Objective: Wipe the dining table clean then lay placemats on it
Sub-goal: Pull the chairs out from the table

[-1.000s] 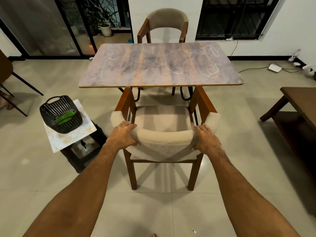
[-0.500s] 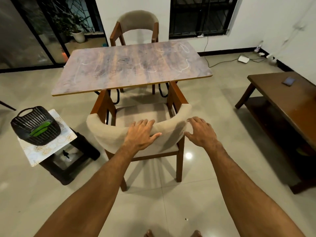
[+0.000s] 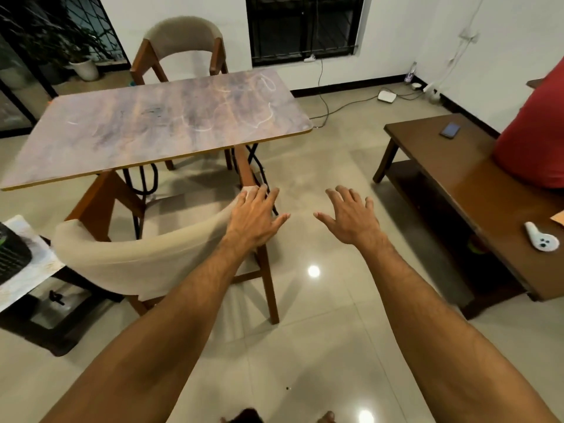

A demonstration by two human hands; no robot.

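Preparation step, I judge: the tabletop (image 3: 152,129) at eleven o'clock carries white smears, unwiped. The left hand (image 3: 253,219) rests spread fingers on the chair (image 3: 137,257) back; the right hand (image 3: 348,216) hovers, fingers wide, empty. The next move calls for a cloth.

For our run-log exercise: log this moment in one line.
left hand: open, at near chair | right hand: open, free | dining table: white marks, no placemats

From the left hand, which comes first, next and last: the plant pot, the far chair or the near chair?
1. Near chair, right by the left hand.
2. Far chair, behind the table.
3. Plant pot, far back left.
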